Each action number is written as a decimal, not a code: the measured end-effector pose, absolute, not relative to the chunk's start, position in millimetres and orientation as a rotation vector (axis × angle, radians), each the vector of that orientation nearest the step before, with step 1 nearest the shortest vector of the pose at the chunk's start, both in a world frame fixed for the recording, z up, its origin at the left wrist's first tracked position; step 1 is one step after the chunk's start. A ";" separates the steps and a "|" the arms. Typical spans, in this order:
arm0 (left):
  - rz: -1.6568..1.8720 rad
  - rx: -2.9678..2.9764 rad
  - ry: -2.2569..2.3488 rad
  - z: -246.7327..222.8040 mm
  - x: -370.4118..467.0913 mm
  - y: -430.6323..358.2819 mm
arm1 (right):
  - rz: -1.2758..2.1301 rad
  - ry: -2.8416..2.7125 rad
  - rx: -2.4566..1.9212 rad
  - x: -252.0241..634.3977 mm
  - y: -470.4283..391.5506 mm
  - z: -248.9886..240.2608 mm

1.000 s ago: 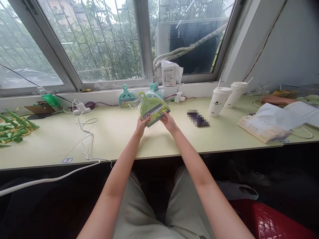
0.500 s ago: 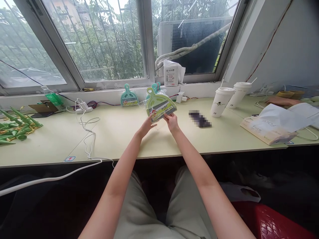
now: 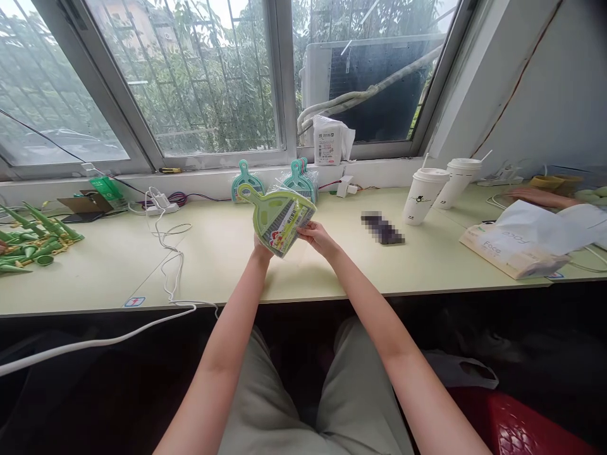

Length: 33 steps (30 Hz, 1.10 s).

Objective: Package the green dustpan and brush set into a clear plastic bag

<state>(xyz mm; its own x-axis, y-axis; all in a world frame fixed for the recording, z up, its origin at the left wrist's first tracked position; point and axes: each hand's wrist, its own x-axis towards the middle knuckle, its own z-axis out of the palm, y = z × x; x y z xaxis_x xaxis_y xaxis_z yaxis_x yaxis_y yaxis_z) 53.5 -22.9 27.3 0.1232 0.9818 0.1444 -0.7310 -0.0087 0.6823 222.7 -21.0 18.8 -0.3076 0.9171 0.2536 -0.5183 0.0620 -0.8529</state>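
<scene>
Holding the green dustpan (image 3: 264, 218) up above the table (image 3: 322, 275), tilted, with its handle toward the upper left and its wide edge toward the lower right. Pinching its right edge in the right hand (image 3: 317, 238), with the thumb toward the label (image 3: 288, 226). Supporting it at the lower left with the left hand (image 3: 262, 248), mostly behind the pan; cannot tell the set of those hidden fingers, spread or pressed together. Keeping a grey brush (image 3: 279, 218) inside the pan, under clear film. Looking past it to a teal dustpan (image 3: 248, 181) and, just right of that, a teal stack (image 3: 300, 184), both propped by the wall below the window (image 3: 190, 76). To the right, near the hands, a blurred dark object (image 3: 382, 228); farther along, two white cups (image 3: 424, 197) with straws, a tissue pack (image 3: 515, 249) and another person's hand (image 3: 540, 196). Away to the left, a white cable (image 3: 171, 272) and a heap of green cones (image 3: 40, 239).
</scene>
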 end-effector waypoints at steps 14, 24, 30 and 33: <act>1.494 0.788 0.512 18.8 48.3 -4.9 | 1.341 -0.893 -0.491 222.8 -16.3 18.0; 1.365 1.242 0.685 18.6 70.6 -20.1 | 1.279 -0.890 -0.549 226.1 -15.4 17.3; 1.314 1.293 0.680 19.8 67.9 -22.3 | 1.299 -0.948 -0.558 226.3 -12.4 12.2; 1.304 1.274 0.686 19.9 69.5 -24.0 | 1.300 -0.923 -0.565 226.4 -11.1 10.9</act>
